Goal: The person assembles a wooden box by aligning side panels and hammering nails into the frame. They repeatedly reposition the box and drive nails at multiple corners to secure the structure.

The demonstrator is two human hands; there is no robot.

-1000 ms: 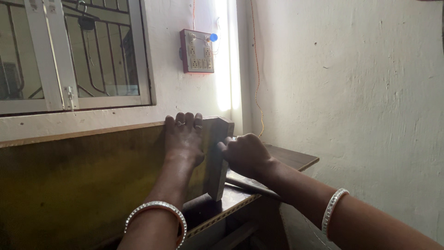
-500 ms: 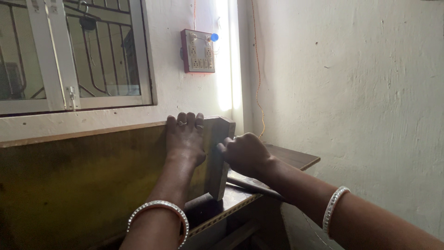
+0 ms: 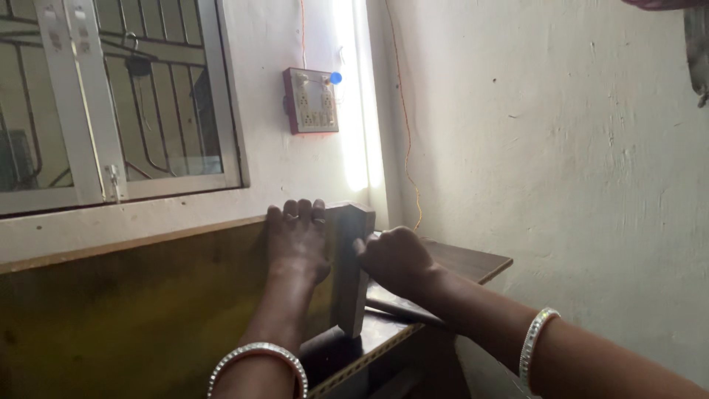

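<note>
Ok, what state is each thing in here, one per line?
Left hand: fingers hooked over the top edge of the wooden board.
Right hand: closed against the board's end piece.
Wooden board: upright on edge on the table.
Window: shut.
Socket board: blue light on.

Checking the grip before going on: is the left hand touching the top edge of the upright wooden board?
Touching. The head view shows the left hand flat against the wooden board, its fingers hooked over the top edge.
</note>
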